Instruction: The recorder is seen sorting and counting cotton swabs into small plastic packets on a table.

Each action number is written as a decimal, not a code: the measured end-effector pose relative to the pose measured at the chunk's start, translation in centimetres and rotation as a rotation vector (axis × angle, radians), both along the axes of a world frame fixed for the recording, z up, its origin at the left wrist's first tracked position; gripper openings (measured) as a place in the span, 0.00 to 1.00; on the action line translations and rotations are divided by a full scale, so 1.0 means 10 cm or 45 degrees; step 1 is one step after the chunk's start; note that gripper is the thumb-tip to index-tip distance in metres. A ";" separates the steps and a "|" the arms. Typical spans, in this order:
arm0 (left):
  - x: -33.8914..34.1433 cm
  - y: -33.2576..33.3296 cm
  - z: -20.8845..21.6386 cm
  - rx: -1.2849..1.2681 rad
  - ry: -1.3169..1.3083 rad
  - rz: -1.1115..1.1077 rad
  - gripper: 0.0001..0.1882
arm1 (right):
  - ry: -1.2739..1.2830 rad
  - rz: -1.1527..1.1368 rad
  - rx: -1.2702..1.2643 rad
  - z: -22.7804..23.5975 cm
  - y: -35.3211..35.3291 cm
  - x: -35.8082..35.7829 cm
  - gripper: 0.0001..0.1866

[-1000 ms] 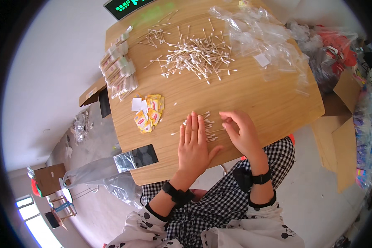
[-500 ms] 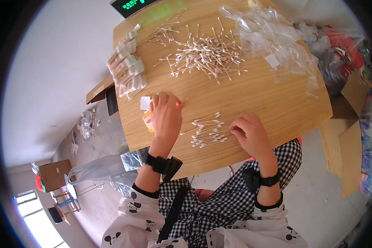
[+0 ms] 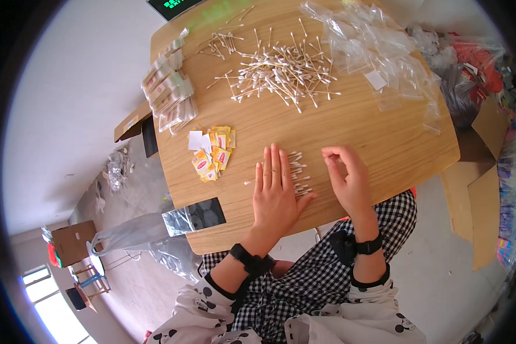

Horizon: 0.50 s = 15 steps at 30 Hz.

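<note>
My left hand (image 3: 273,198) lies flat with its fingers stretched out, over a small row of cotton swabs (image 3: 298,169). The swabs' right ends show past the hand's edge; the rest is mostly hidden beneath it. Just right of the row, my right hand (image 3: 352,182) is held with bent fingers and a gap between thumb and forefinger, and nothing shows in it. Farther back is a large loose heap of cotton swabs (image 3: 284,71). Left of my left hand sits a scattered pile of small yellow-and-white cards (image 3: 213,153).
Packed bundles of swabs (image 3: 169,89) line the table's left edge. Clear plastic bags (image 3: 378,51) cover the back right. A dark flat packet (image 3: 203,215) overhangs the near left edge. An open cardboard box (image 3: 470,189) stands right of the table, and a lit green sign (image 3: 175,6) at the back.
My left hand has moved from the card pile rightward and nearer, flattening over the row of swabs; the cards are now uncovered. My right hand has shifted slightly, with its forefinger straighter.
</note>
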<state>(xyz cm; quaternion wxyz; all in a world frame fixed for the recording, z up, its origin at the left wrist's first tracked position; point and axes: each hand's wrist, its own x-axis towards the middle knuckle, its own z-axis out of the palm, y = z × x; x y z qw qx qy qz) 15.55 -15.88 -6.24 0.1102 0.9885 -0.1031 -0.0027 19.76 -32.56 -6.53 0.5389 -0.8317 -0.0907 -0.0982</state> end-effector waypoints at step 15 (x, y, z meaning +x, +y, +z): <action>-0.06 -0.02 -0.03 0.037 0.026 -0.034 0.61 | 0.078 -0.115 0.045 0.02 0.18 -0.01 0.10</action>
